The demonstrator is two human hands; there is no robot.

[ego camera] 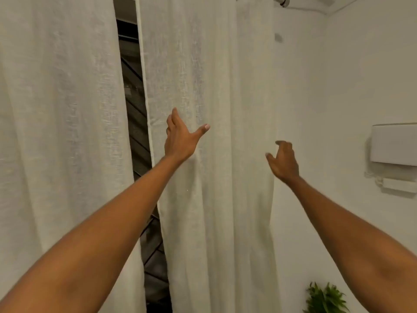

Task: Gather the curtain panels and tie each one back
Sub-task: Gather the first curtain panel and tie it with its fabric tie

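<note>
Plain white wall (338, 86) behind two pale curtains, with both hands raised to the right panel (214, 86).

Its cloth hangs loose and untied, long axis straight up and down, between the dark gap (135, 109) and the wall; the left panel (56, 109) hangs loose beyond that gap. The left hand (180, 141) is at the inner edge, fingers straight and thumb spread wide, holding nothing; whether it touches the cloth I cannot tell. The right hand (284, 163) hovers at the outer edge with fingers loosely curled round nothing. The panel's whole width lies between the two hands, so gathering likely means sweeping the left hand across the fall toward the right. No tie-back shows.
</note>
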